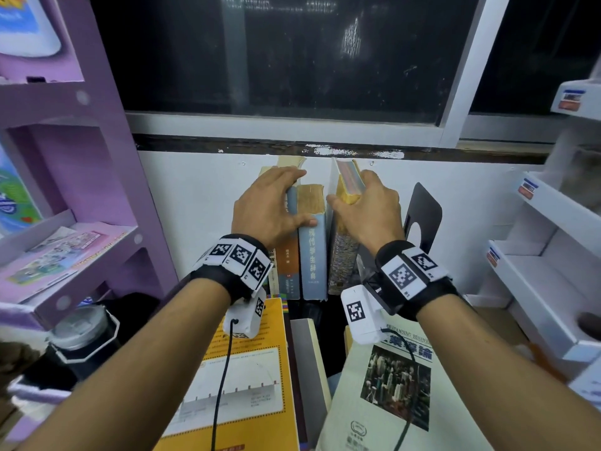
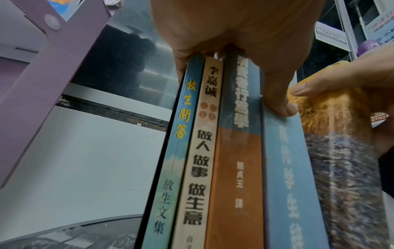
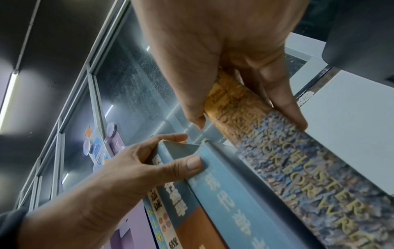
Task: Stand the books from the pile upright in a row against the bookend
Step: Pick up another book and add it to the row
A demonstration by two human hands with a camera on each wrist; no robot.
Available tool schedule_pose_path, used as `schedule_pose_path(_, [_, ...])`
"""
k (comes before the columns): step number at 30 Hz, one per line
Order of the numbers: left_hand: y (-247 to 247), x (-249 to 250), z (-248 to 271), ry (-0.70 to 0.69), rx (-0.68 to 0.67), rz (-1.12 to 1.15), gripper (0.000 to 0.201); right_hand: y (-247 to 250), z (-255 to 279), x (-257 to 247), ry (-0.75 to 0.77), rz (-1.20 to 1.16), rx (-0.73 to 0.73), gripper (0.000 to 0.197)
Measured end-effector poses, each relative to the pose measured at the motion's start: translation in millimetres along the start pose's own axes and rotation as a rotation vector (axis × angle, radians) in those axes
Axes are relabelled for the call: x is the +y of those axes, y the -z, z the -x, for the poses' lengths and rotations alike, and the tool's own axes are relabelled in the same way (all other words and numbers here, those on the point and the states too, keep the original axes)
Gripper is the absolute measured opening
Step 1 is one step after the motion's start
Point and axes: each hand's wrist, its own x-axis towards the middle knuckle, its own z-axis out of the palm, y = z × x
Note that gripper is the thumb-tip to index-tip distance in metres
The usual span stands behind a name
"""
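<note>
Presently, the right hand grips the top of a thick patterned book, thumb on its left face and fingers over the right, near a black bookend standing to the right. A gap shows between that book and the bookend; whether they touch lower down cannot be told. The book's long axis runs nearly upright, its top leaning slightly left toward the row of books. The left hand clasps the tops of that row, fingers curled over the far edges, thumb pressed on the blue spine. Row and patterned book stand side by side between the two hands, against the white wall. Judgement: the right hand is nearer the bookend, so closing the gap falls to it. More books lie flat in the near foreground, not yet stood.
</note>
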Motion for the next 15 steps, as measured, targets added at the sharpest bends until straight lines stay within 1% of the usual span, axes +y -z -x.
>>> schedule_pose_path(4, [-1.9,-5.6,4.0,-0.003,0.011,0.05,0.088,-5.6,-0.1,5.9,0.006,0.035,-0.037,0.049])
schedule_pose_path(8, [-4.1,-19.6,8.0,0.011,0.072,0.199,0.094,-7.7,-0.8,9.0,0.041,0.065,-0.095,0.047])
schedule_pose_path(11, [-6.7,-26.7,12.1,0.035,0.113,0.24,0.091,-6.0,-0.4,11.0,0.096,0.063,-0.18,0.044])
schedule_pose_path(15, [-6.5,-26.4,13.0,0.043,0.118,0.299,0.088,0.0,-3.3,13.1,0.14,0.089,-0.303,0.051])
